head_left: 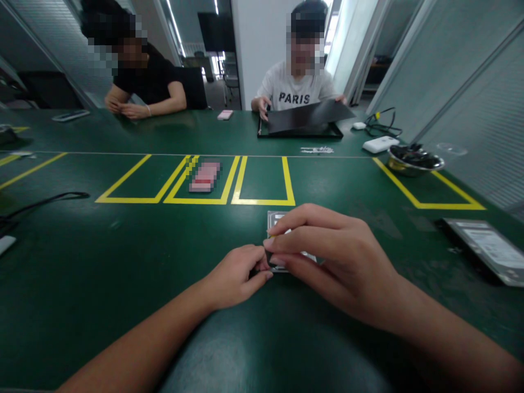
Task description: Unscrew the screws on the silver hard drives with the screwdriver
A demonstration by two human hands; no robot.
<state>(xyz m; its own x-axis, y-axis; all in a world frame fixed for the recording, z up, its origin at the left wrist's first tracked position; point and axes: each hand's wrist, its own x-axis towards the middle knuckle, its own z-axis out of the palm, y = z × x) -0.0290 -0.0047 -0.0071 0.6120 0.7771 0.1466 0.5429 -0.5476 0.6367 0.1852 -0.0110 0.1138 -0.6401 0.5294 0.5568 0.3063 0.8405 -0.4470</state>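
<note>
A small flat silver drive-like device (275, 218) lies on the green table (123, 262) just in front of me, mostly covered by my hands. My right hand (327, 256) lies over it with fingers closed in a pinch at its left edge, seeming to hold a thin yellow-tipped item that I cannot make out. My left hand (237, 275) is curled shut, its fingertips pinching at the device's near left corner beside the right fingertips.
Yellow tape boxes (262, 183) mark the table; one holds a pink object (204, 176). A second drive (487, 248) lies at right, a metal bowl (413, 160) and white box (380, 144) farther back. Two people sit opposite; one holds a black tray (303, 123).
</note>
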